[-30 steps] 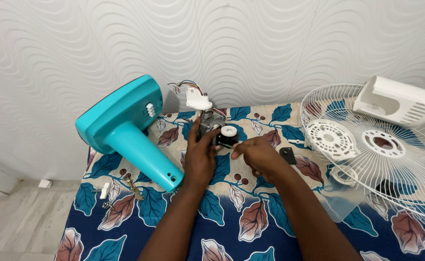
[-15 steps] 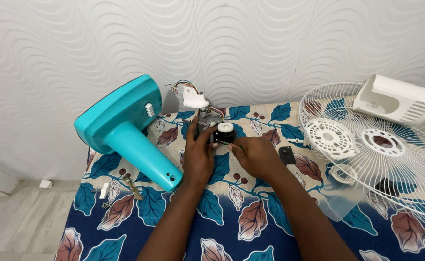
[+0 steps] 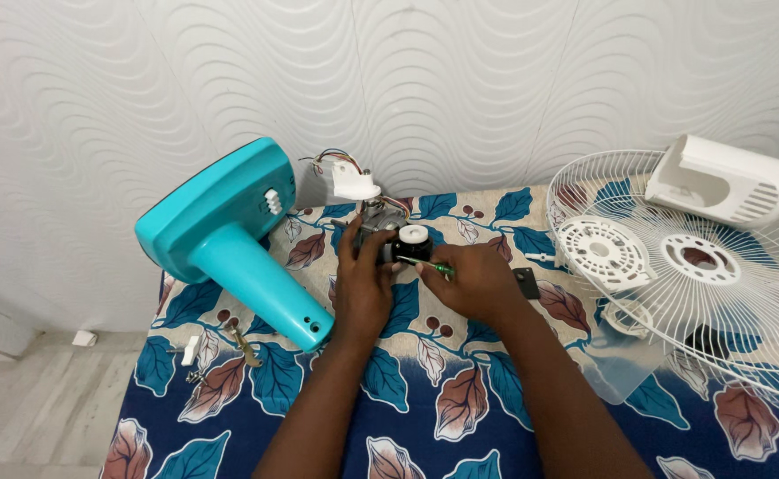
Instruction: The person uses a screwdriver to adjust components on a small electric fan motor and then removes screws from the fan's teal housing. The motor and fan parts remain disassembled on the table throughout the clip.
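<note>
My left hand (image 3: 361,282) grips a small fan motor (image 3: 396,236), dark with a white cap, wires running up to a white bracket (image 3: 354,184). My right hand (image 3: 476,282) holds a thin green-handled screwdriver (image 3: 426,265) whose tip points left at the motor's side. Both hands sit over a blue leaf-patterned cloth (image 3: 460,408) on the table. A turquoise fan base and stand (image 3: 230,239) lies tipped on its side just left of my left hand.
White wire fan grilles (image 3: 717,284) lie at the right with a white motor cover (image 3: 722,182) and a round white plate (image 3: 602,251) on them. A small black part (image 3: 526,282) rests near my right hand. Screws and small bits (image 3: 221,350) lie at the left. A textured white wall stands behind.
My hands have stayed on the motor with only slight shifts. The right hand has drawn in closer, and the screwdriver now shows against the motor.
</note>
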